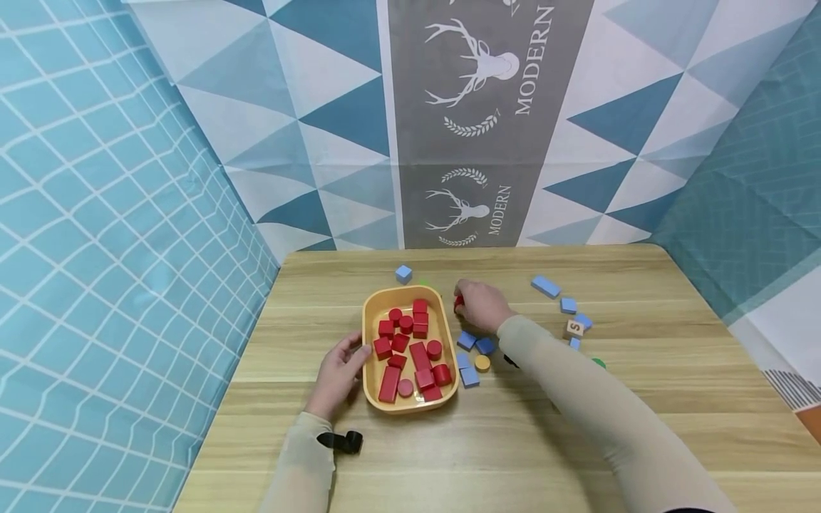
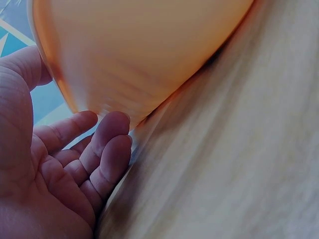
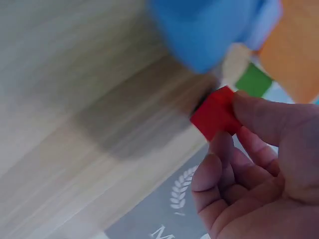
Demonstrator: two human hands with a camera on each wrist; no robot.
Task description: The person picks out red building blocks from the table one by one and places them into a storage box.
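A yellow-orange plastic container stands on the table, holding several red blocks: cubes, cylinders and bars. At its left side, my left hand grips the wall, thumb at the rim and curled fingers against the outside. In the left wrist view, the fingertips touch the container's wall low down. Right of the container, my right hand pinches a red block between thumb and fingers, close to the tabletop. Only a bit of that block shows in the head view.
Blue blocks and a yellow disc lie right of the container. Farther right are more blue blocks, a wooden letter cube and a green piece. A blue cube sits behind the container, near the patterned backdrop.
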